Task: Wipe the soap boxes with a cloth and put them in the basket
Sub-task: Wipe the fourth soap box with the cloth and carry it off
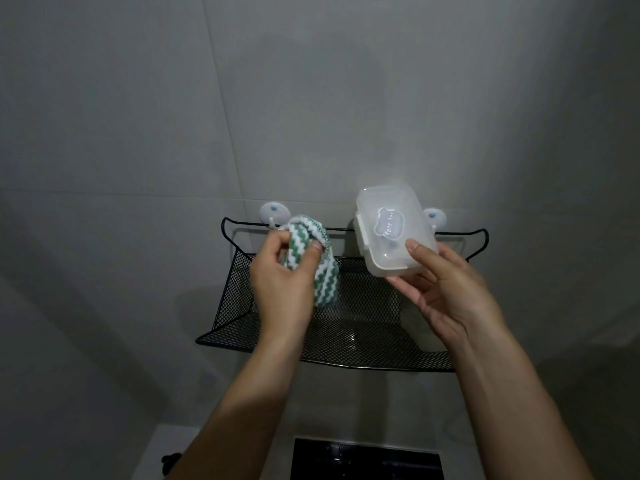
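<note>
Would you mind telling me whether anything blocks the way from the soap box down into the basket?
Nothing visible does: the right hand holds the soap box above the basket, whose mesh floor below lies open; the cloth hangs further left.

You're in a home bathroom: grey tiled wall (138, 98), and a black mesh basket (346, 327) hanging from suction hooks (274, 212) on it.
</note>
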A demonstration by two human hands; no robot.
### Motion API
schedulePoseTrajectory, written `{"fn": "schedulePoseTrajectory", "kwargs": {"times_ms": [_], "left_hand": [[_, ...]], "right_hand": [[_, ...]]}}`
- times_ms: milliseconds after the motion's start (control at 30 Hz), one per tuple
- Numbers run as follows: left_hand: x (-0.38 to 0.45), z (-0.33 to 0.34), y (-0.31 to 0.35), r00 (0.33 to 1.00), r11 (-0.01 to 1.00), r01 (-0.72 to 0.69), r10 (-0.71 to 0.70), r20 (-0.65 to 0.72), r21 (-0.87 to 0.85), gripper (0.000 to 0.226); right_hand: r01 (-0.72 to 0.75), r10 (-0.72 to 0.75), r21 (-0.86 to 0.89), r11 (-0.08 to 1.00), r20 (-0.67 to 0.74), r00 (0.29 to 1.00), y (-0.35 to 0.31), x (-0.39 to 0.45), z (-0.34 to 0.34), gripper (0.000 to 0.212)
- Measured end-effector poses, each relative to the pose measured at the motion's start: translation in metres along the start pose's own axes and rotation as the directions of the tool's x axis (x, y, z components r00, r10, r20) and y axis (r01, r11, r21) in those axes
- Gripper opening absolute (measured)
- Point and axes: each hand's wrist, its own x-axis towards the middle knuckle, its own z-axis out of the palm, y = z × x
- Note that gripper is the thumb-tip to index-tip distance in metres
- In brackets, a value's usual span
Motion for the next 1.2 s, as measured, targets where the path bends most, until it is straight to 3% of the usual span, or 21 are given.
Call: {"fn": "schedulePoseTrajectory", "kwargs": {"times_ms": [200,300,400,567,767,933,1133,1200], "left_hand": [[-0.028,0.008,-0.004,0.994,0.999,-0.022,0.016,0.109,0.05,0.033],[-0.036,0.017,-0.003,0.973,0.962,-0.199,0.171,0.153,0.189,0.045],[-0.029,0.018,0.0,0.943,0.903,-0.327,0.293,0.158,0.277,0.044],[-0.021,0.018,-0.004,0.961,0.953,-0.262,0.243,0.133,0.151,0.023],[-0.023,0.023,-0.006,0.967,0.961,-0.234,0.214,0.141,0.146,0.035],[-0.018,0.019,-0.008,0.972,0.972,-0.207,0.191,0.139,0.112,0.024],[-0.022,0.02,-0.006,0.921,0.896,-0.39,0.375,0.108,0.211,0.022],[-0.019,0.019,-0.01,0.938,0.927,-0.346,0.338,0.082,0.147,0.017]], "right_hand": [[0.004,-0.002,-0.055,0.998,0.024,1.0,0.003,0.004,0.005,0.057],[0.066,-0.061,-0.191,0.979,0.032,0.998,0.007,0.003,0.011,0.05],[0.088,-0.081,-0.215,0.973,0.041,0.996,0.011,0.001,0.013,0.049],[0.086,-0.088,-0.224,0.971,0.002,0.996,0.011,0.002,0.014,0.053],[0.085,-0.086,-0.222,0.971,0.007,0.996,0.016,0.004,0.014,0.05],[0.083,-0.088,-0.248,0.965,-0.011,0.996,0.015,0.007,0.012,0.051],[0.081,-0.084,-0.224,0.971,-0.003,0.996,0.017,0.004,0.013,0.046],[0.086,-0.094,-0.235,0.968,-0.025,0.995,0.015,0.004,0.013,0.049]]}}
